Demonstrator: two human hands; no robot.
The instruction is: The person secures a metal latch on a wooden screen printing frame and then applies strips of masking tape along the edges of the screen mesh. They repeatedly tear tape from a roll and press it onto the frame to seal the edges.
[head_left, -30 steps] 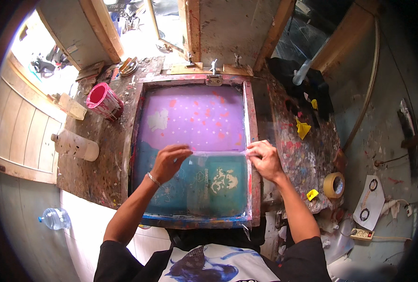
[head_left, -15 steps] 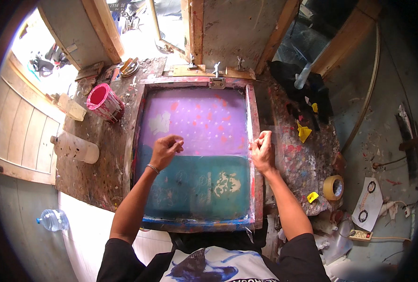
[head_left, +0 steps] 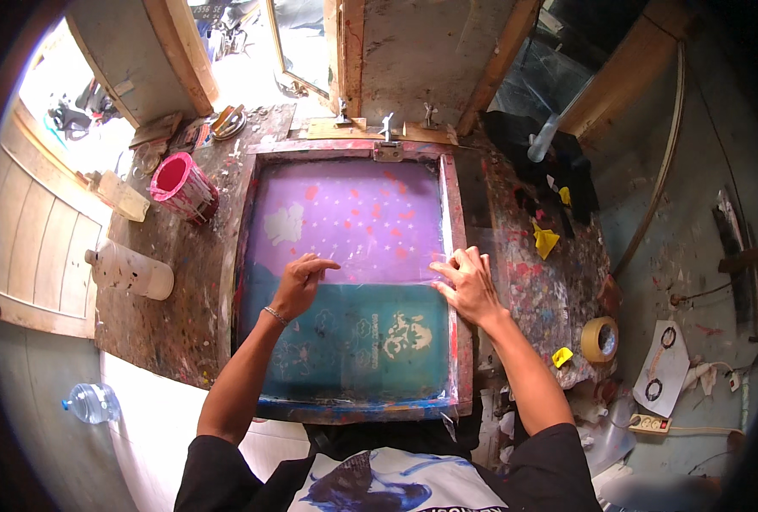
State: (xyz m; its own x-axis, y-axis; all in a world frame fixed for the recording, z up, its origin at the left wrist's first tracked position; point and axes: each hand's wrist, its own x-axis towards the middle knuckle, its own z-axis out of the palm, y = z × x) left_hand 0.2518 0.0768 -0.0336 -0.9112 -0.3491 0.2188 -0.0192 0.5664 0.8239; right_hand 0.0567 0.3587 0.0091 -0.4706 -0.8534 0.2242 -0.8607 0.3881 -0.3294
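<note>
A screen-printing frame (head_left: pixel 457 367) lies before me on the worktable. Its mesh is purple with small stars and red patches in the far half, and dark green (head_left: pixel 336 375) with pale figures in the near half. Over the purple-green border is my left hand (head_left: pixel 300 282), its fingers curled together and the index pointing right; what it holds, if anything, is too small to make out. My right hand (head_left: pixel 471 288) is at the frame's right rail, thumb and index apart and reaching over the mesh edge. A faint clear film (head_left: pixel 440 258) shows near its fingertips.
On the table's left stand a pink-stained paint pot (head_left: pixel 184 189) and a whitish bottle (head_left: pixel 131 271). A metal hinge clamp (head_left: pixel 387 152) grips the frame's far edge. Yellow scraps (head_left: pixel 546 241) and a tape roll (head_left: pixel 600 340) lie right. A water bottle (head_left: pixel 91 403) is lower left.
My right hand has gone from a closed pinch beside the right rail to spread fingers reaching inward over the mesh edge. The left index finger has straightened somewhat; the view has shifted slightly.
</note>
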